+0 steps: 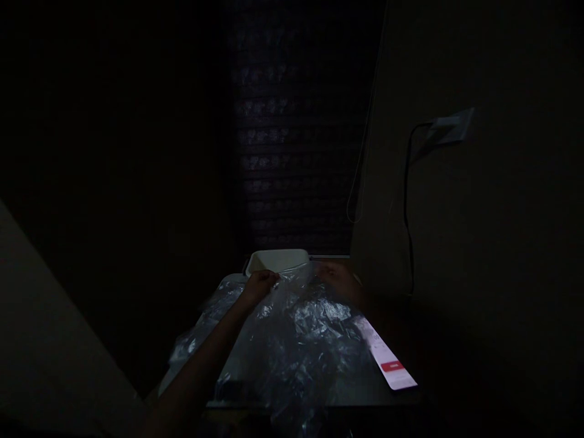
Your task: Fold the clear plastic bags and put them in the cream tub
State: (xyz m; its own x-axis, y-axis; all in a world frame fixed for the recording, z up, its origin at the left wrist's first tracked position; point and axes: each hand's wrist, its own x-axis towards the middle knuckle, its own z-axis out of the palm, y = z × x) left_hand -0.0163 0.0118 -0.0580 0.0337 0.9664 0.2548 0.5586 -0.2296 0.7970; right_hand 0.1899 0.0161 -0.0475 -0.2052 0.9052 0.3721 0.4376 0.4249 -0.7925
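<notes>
Clear, crinkled plastic [319,319] spreads over a pale table and hangs past its front edge. My left hand [261,282] is closed on the plastic's upper edge, just in front of a white container. To its right, my right hand [336,278] is at the other end of that raised edge; its fingers look pressed together on the plastic, though they are dim and blurred. Between the two hands the film is lifted and stretched.
The white container [279,258] stands at the table's back. A lit phone screen [387,359] lies at the table's right edge. A plug [446,123] with a black cable is on the right wall. Dark blinds [292,152] hang behind. The room is very dark.
</notes>
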